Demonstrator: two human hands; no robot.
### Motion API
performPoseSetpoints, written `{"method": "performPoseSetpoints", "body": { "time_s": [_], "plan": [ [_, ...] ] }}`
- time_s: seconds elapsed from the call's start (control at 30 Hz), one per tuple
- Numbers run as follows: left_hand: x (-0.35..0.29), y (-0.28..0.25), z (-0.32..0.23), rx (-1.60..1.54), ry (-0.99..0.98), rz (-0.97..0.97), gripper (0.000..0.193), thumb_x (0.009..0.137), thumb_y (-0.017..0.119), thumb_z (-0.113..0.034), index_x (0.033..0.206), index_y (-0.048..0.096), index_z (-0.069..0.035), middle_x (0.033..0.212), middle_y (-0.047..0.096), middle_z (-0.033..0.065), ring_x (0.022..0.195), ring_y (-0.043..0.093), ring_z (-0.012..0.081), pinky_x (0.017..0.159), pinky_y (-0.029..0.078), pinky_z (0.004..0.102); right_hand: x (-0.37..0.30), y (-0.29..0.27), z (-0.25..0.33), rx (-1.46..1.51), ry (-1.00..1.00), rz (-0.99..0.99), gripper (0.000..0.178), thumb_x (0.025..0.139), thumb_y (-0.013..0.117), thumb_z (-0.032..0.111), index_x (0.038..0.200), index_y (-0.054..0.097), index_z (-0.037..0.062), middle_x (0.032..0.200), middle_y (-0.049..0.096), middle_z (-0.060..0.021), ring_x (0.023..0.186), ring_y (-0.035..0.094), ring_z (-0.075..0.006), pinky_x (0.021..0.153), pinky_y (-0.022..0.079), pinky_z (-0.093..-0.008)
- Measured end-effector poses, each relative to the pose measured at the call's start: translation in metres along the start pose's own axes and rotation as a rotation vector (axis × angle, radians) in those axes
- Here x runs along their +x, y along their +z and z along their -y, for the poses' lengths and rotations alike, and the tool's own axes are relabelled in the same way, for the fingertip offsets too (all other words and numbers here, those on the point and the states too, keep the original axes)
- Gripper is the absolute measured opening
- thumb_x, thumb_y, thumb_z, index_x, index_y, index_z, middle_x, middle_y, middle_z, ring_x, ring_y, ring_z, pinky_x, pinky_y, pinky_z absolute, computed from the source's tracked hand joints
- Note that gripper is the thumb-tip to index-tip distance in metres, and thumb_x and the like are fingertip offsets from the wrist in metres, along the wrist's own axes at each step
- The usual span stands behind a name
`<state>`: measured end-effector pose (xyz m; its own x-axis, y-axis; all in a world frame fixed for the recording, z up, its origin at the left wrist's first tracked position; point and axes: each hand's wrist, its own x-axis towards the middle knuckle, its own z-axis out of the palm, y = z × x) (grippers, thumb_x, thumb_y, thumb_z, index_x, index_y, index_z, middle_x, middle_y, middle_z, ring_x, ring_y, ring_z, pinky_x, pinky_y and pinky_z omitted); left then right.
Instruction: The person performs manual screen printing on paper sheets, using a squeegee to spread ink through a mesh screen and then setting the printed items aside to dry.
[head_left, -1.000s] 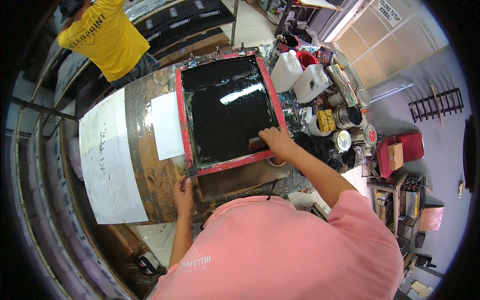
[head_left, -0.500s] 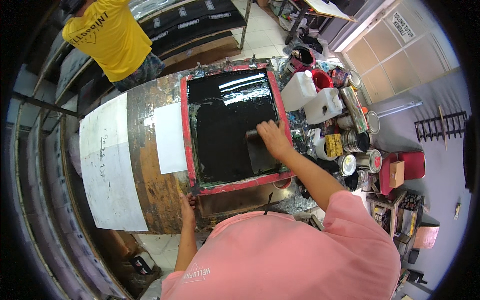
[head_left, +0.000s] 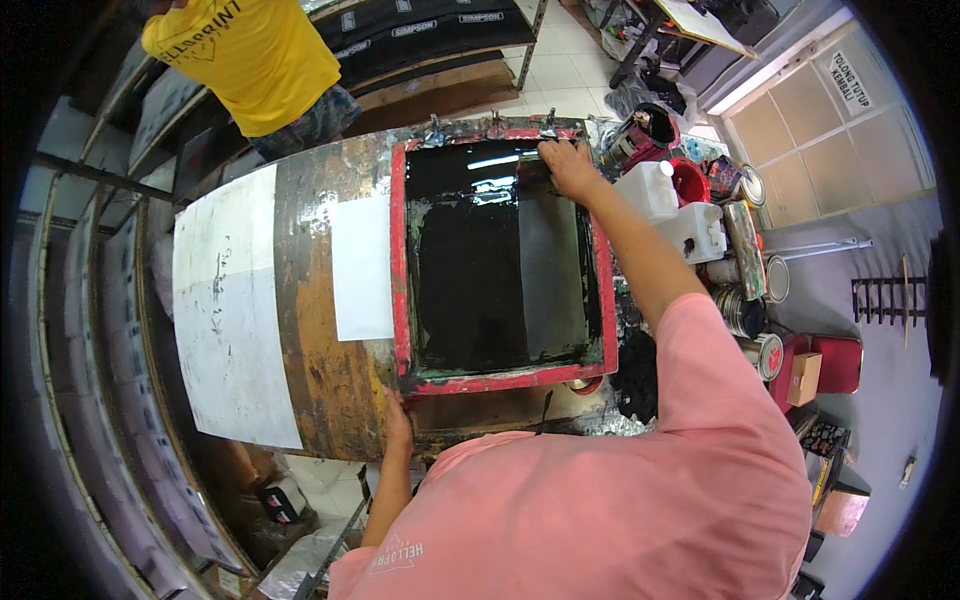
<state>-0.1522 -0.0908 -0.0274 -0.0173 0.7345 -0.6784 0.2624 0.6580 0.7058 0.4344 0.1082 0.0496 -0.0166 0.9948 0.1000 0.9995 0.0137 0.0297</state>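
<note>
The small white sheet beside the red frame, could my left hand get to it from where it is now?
Probably yes. The left hand rests at the table's near edge by the red frame's corner, and the small white sheet lies flat just beyond it, with only bare stained tabletop between them.

Pink short-sleeved shirt, pale print at hem.

— What kind of place is this?
— A screen-printing workshop: a red-framed screen point(head_left: 500, 255) black with ink lies on a stained table point(head_left: 320, 330).
— Anything else?
— Ink cans point(head_left: 765, 355), white jugs point(head_left: 650, 190), and stacked racks point(head_left: 90, 330), probably for drying.
</note>
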Motion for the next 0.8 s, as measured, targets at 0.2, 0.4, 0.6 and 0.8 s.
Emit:
{"method": "performPoseSetpoints", "body": {
  "time_s": [0.2,0.4,0.6,0.8],
  "plan": [
    [-0.009,0.015,-0.021,-0.109,0.017,0.099,0.091,0.105,0.024,-0.076,0.142,0.058,0.0,0.129,0.066,0.0123,0.114,0.058,0.0235,0.108,0.038,0.0372,-0.01,-0.003,0.0,0.009,0.001,0.048,0.042,0.085,0.065,0.004,0.123,0.051,0.0111,0.122,0.062,-0.0084,0.117,0.06,-0.032,0.095,0.042,-0.0595],
    [-0.007,0.012,-0.028,-0.122,0.018,0.184,0.091,0.103,0.022,-0.079,0.119,0.072,-0.005,0.105,0.07,0.0067,0.097,0.059,0.019,0.098,0.042,0.0363,-0.064,-0.028,0.03,0.127,0.069,-0.107,0.058,0.08,0.076,0.008,0.13,0.045,0.0073,0.125,0.058,-0.0144,0.123,0.055,-0.0364,0.103,0.038,-0.0613],
    [-0.012,0.015,-0.041,-0.069,0.02,0.18,0.088,0.102,0.027,-0.08,0.115,0.073,-0.006,0.098,0.069,0.0054,0.092,0.059,0.0187,0.094,0.043,0.0364,-0.209,-0.075,0.161,0.268,0.054,0.005,0.055,0.076,0.073,0.004,0.125,0.049,0.0044,0.12,0.056,-0.0174,0.118,0.054,-0.0397,0.101,0.036,-0.0554],
    [-0.02,0.024,-0.054,-0.138,0.013,0.127,0.076,0.104,0.038,-0.073,0.116,0.073,-0.007,0.103,0.07,0.0054,0.094,0.06,0.0183,0.091,0.045,0.0352,-0.233,-0.093,0.24,0.233,-0.015,0.174,0.039,0.08,0.067,0.003,0.116,0.052,0.0087,0.109,0.057,-0.0095,0.107,0.058,-0.0309,0.094,0.038,-0.0513]
  ]
}}
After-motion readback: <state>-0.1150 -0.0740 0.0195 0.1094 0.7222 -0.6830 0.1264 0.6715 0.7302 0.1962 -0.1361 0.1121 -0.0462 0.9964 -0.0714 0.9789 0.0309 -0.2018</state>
